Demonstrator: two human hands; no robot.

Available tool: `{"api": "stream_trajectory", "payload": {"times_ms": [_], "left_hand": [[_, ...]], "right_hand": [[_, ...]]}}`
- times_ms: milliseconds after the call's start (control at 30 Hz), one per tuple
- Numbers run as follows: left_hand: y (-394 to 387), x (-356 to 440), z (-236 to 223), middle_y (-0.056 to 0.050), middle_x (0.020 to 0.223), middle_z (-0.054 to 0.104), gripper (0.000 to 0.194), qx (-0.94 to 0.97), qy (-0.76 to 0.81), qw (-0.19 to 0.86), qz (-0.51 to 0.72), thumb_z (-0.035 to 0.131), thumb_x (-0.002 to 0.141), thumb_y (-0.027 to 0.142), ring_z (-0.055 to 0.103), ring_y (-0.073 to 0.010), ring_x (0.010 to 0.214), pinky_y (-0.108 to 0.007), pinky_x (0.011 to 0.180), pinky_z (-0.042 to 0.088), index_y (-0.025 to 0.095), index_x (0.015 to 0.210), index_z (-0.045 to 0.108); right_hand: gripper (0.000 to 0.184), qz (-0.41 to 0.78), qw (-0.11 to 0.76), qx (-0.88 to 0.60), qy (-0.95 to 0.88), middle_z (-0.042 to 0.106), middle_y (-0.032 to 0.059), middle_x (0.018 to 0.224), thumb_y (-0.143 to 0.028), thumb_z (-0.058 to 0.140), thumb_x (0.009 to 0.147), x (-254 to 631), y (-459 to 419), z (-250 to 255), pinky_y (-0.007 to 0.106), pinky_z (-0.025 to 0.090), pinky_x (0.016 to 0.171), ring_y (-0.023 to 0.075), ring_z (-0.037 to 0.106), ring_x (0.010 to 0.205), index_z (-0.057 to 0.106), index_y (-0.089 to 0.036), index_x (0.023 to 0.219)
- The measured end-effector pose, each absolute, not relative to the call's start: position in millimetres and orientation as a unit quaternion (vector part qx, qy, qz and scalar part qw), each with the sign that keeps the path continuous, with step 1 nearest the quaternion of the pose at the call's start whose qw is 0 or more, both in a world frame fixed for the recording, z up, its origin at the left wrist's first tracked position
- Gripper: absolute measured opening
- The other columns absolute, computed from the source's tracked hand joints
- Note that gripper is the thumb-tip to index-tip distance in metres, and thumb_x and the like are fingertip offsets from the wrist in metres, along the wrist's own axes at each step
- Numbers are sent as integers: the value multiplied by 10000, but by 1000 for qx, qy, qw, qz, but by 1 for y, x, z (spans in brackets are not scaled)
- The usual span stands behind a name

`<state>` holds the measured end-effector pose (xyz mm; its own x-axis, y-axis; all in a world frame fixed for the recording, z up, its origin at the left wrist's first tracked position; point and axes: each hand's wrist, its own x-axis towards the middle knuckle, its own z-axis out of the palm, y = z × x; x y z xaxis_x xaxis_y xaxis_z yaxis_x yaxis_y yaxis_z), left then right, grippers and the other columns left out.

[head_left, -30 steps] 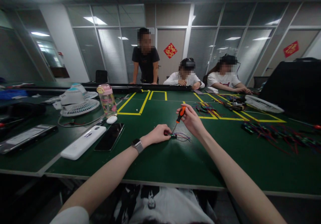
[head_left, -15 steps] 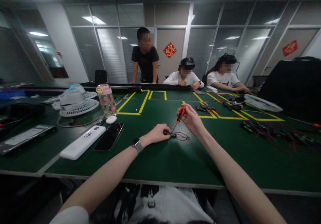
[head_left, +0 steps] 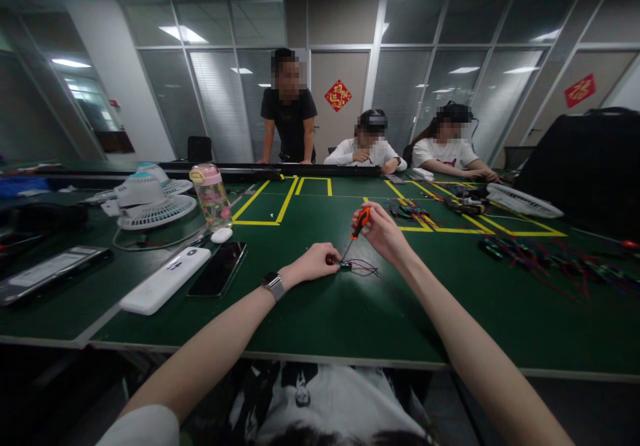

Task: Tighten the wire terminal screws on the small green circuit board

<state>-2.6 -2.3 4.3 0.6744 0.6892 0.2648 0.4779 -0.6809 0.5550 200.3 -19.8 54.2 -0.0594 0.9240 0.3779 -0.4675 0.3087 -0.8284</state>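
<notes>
Orange-black screwdriver [head_left: 361,223]: tilted, tip down | green circuit board [head_left: 345,266]: under tip, on surface [head_left: 320,323], red-blue wires [head_left: 367,269] rightward

Small green circuit board [head_left: 345,266] on flat green tabletop [head_left: 310,326], right of rectangular black phone [head_left: 219,270] (clear pink-lidded plastic bottle [head_left: 214,201] behind phone).

The view has tipped slightly down, putting the orange-and-black-handled screwdriver [head_left: 361,223] and green tabletop [head_left: 310,319] higher; beyond, the seated person in a white long-sleeved top [head_left: 345,153] has raised one hand [head_left: 361,157] a little.
</notes>
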Motion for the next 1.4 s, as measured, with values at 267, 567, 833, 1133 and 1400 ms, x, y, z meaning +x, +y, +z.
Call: {"api": "stream_trajectory", "payload": {"times_ms": [267, 567, 833, 1133, 1400], "left_hand": [[-3, -2, 6, -43, 910, 644, 162, 883, 340, 229, 229, 670, 812, 233, 602, -157, 783, -257, 720, 480, 154, 937, 735], [-4, -1, 7, -42, 897, 646, 160, 884, 346, 219, 225, 664, 813, 225, 607, -162, 793, -252, 709, 471, 161, 938, 741], [-3, -2, 6, -41, 895, 637, 168, 887, 335, 220, 232, 667, 808, 228, 600, -153, 769, -250, 704, 472, 157, 941, 742], [-3, -2, 6, -42, 906, 646, 163, 889, 330, 218, 231, 676, 824, 260, 608, -161, 781, -255, 709, 468, 163, 937, 743], [-7, -2, 10, -51, 926, 646, 145, 892, 334, 206, 223, 686, 835, 225, 604, -156, 784, -251, 702, 456, 144, 939, 746]], "right_hand": [[278, 512, 655, -259, -492, 659, -32, 775, -424, 838, 663, 205, -16, 53, 313, 512, 781, 137, 602, 743, 711, -277, 862], [305, 518, 654, -258, -488, 733, 3, 866, -432, 800, 695, 208, -15, 52, 328, 508, 828, 178, 670, 875, 721, -286, 951], [279, 494, 671, -269, -482, 703, -9, 818, -432, 813, 684, 207, -12, 49, 301, 504, 752, 159, 639, 803, 721, -276, 896], [279, 466, 683, -281, -488, 670, -10, 787, -434, 812, 681, 209, -11, 49, 283, 498, 719, 149, 612, 783, 740, -264, 890], [278, 495, 673, -252, -488, 740, 13, 886, -441, 822, 683, 209, -12, 49, 338, 521, 796, 191, 668, 883, 726, -288, 895]]}}
